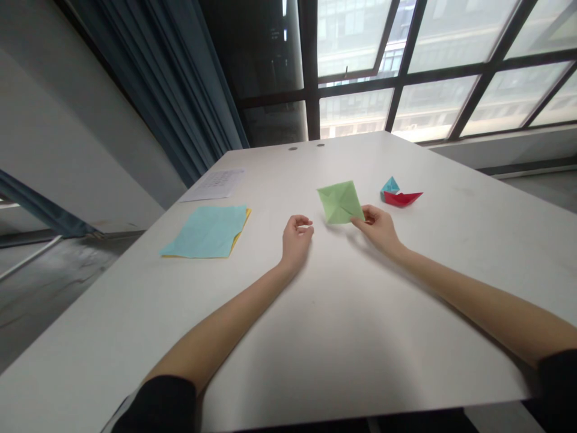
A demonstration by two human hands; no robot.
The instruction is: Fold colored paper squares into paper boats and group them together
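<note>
A green square of folded paper is lifted a little off the table, creases showing across its face. My right hand pinches its lower right corner between thumb and fingers. Left of the paper, apart from it, my left hand rests near the tabletop with curled fingers; a gap shows between thumb and fingertips, and nothing is in it. Beyond my right hand stand a blue folded paper piece and a red paper boat, close together.
On the left of the white table lies a stack of blue and yellow paper sheets. Behind it is a printed sheet. Two round dark discs sit at the far edge, before the curtain and windows.
</note>
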